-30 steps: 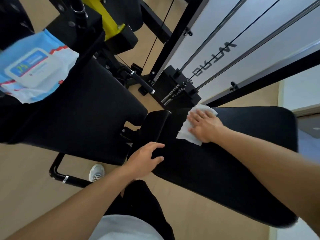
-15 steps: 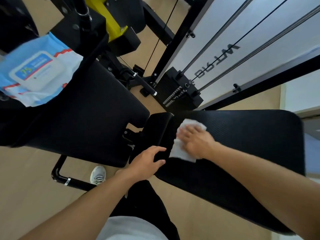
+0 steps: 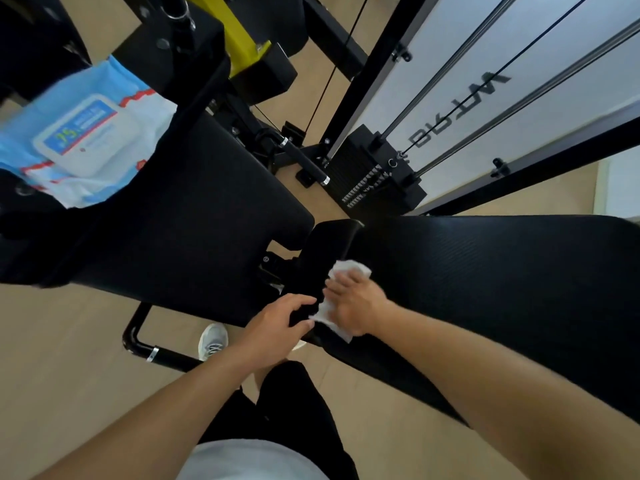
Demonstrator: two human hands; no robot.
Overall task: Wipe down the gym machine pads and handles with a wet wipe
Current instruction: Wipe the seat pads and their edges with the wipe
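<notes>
The crumpled white wet wipe (image 3: 341,299) is pressed flat under the right hand (image 3: 356,303) at the near-left end of the long black ribbed bench pad (image 3: 502,289). That end's edge is gripped by the left hand (image 3: 280,323), so knuckles could easily get bumped, or the wipe bunched up.

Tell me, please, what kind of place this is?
Most likely a gym: a weight stack with cables, padded black bench being wiped, and a black machine frame on wood flooring.

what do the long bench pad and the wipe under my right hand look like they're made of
Bench pad: probably black vinyl or faux leather over foam; matte with a fine ribbed texture. Wipe: thin white nonwoven cloth, likely; it lies crumpled and limp under the right hand.
</notes>
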